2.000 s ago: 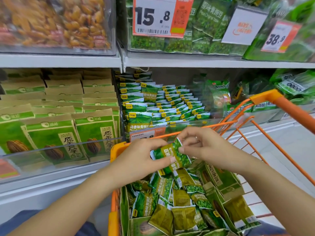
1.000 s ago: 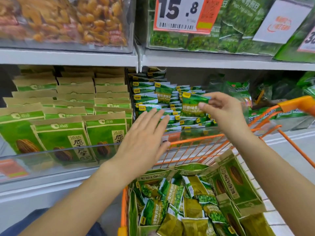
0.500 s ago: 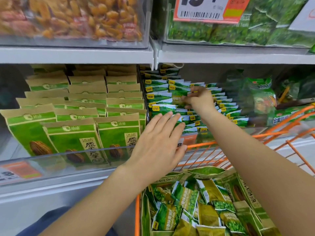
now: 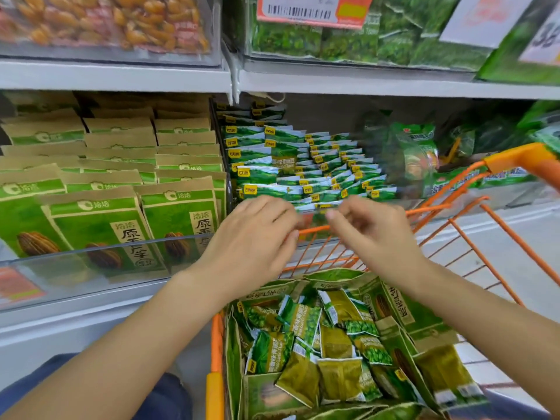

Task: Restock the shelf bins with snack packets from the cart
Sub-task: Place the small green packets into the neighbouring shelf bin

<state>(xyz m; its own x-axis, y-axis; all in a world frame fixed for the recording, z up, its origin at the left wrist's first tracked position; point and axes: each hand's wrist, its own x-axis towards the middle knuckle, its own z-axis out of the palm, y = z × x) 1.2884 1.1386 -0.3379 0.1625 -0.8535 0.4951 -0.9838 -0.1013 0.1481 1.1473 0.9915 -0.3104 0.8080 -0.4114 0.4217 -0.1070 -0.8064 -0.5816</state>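
We see R hand (image 4: 374,234) back from the clear shelf bin (image 4: 309,177) w/ small green pea snack packets (image 4: 303,338), fingers loosely curled, empty; L hand (image 4: 254,237) half-curled, empty; both above orange wire cart's (image 4: 315,228) front rim.

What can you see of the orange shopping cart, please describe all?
The orange shopping cart is a basket of thin orange wire, probably coated metal, with a thicker orange handle at the upper right. It stands close against the shelf front, below the bin of small green packets. Inside lie loose green pea packets and larger kraft-paper bags. The left hand and right hand hover over its far rim, both empty.
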